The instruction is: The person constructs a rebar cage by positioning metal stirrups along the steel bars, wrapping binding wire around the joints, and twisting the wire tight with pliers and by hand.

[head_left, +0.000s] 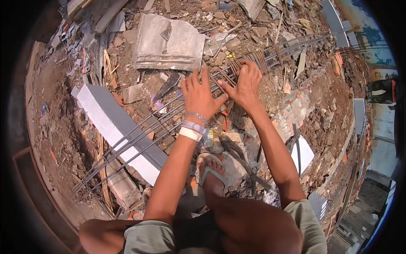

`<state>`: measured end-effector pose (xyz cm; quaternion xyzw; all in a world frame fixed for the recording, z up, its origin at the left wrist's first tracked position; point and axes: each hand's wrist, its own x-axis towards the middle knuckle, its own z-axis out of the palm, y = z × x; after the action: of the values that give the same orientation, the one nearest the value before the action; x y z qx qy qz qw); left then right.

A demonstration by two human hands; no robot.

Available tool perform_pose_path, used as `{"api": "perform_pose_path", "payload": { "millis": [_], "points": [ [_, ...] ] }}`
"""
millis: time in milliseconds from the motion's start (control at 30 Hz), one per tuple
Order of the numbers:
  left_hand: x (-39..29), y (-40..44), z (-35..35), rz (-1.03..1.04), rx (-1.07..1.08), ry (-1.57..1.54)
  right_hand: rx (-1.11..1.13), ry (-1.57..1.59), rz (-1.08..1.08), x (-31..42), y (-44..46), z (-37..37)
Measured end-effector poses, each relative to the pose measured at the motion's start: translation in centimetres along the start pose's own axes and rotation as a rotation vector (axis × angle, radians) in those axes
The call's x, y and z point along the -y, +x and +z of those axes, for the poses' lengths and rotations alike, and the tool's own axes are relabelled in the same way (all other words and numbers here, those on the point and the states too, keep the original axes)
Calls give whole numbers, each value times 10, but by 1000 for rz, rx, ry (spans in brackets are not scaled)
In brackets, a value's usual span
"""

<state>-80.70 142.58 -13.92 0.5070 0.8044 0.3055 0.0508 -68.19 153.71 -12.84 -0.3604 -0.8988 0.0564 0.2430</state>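
Several long steel rebars [139, 136] run diagonally in front of me, from lower left to upper right. A cluster of rusty stirrups [259, 61] is bunched around the bars near the upper middle. My left hand [198, 95], with bands on its wrist, lies over the bars with its fingers spread apart. Just right of it, my right hand [245, 84] has its fingers curled over the stirrups at the near end of the cluster, thumb pointing left. Its fingertips are partly hidden. At the lower left, other stirrups [111, 166] sit around the bars.
A white and grey block [120, 131] lies beneath the bars at left. Beyond them rests a broken ridged slab [169, 44]. A bundle of thin tie wire [241, 157] is beside my sandalled foot [212, 173]. Rubble [325, 106] covers the uneven ground. A blue-white wall stands at right.
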Motion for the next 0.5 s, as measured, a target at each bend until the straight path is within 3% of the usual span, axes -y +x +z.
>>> {"api": "perform_pose_path", "payload": {
  "millis": [100,133,267,433,500],
  "points": [
    [7,7,14,-22,174,-4,-53,14,-98,-22,19,25],
    [13,3,22,84,17,58,-60,5,-100,-32,22,25],
    [7,7,12,44,124,39,26,-74,-94,-67,33,6],
    [12,5,11,41,201,59,-42,-258,-115,-183,68,-14],
    [12,4,8,40,214,44,48,-281,35,-214,81,-33]
  ]
}}
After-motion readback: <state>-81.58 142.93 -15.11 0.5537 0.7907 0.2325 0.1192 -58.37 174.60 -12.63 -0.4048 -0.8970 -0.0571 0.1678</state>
